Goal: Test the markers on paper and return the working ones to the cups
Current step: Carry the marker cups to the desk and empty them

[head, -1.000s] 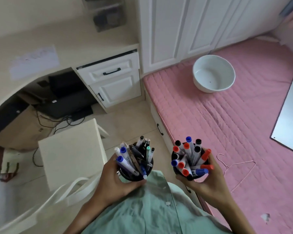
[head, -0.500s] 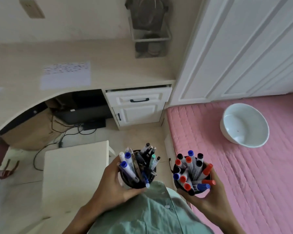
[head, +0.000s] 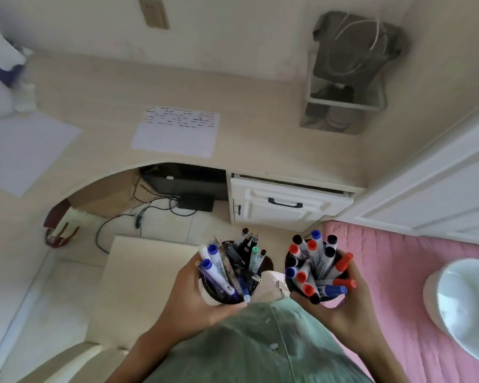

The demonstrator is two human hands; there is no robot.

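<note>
Down in front of the person's green shirt (head: 260,349), both hands were full. Left hand (head: 190,299) was wrapped around a dark round cup (head: 221,295) stuffed with a mixed bunch of pens and blue-capped markers (head: 227,265), fingers curled round its side. Right hand (head: 340,308) gripped a second dark cup (head: 322,297) the same way, this one packed with red, blue and black capped markers (head: 315,262). The two cups sat just beside each other, not touching as far as I could see, both held in the air over the floor.

Further back, a white sheet of paper with short dark scribble marks (head: 177,131) lay flat on the pale wooden desk (head: 246,111), well apart from the cups. Another plain white sheet (head: 20,153) lay at the desk's left end. A white round bowl (head: 465,302) rested on the pink quilted mat (head: 398,272) off to the right.
</note>
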